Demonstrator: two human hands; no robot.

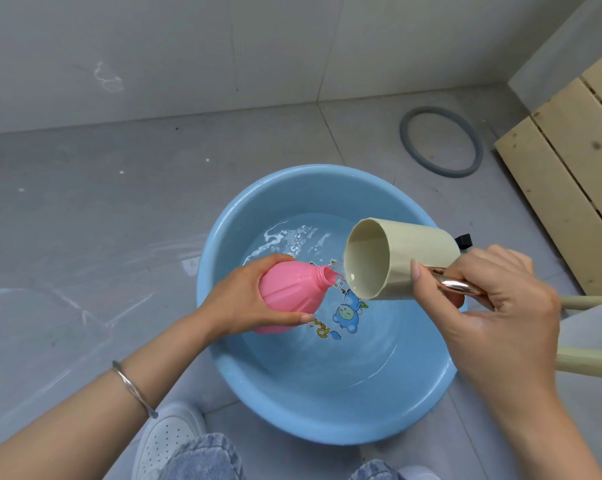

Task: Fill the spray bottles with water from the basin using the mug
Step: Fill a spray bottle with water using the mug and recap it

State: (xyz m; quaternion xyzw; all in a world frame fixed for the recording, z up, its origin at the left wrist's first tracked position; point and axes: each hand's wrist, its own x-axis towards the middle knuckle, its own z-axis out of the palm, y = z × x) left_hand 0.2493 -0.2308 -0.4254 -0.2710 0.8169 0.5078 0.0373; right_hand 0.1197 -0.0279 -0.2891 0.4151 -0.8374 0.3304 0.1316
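Observation:
A blue basin (223, 344) with water and a cartoon print on its bottom stands on the grey floor. My left hand (237, 299) grips a pink spray bottle (289, 289) without its cap, tilted over the basin with its neck pointing right. My right hand (493, 299) holds a beige mug (407, 254) by its shiny metal handle (455, 284). The mug is tipped on its side, its rim right next to the bottle's neck. A thin trickle of water runs at the bottle's mouth.
A grey rubber ring (441, 142) lies on the floor behind the basin. A wooden slatted pallet (569, 174) stands at the right. A black sprayer part (464, 240) peeks out behind the mug. My white shoe (167, 438) and jeans-clad knees are at the bottom edge.

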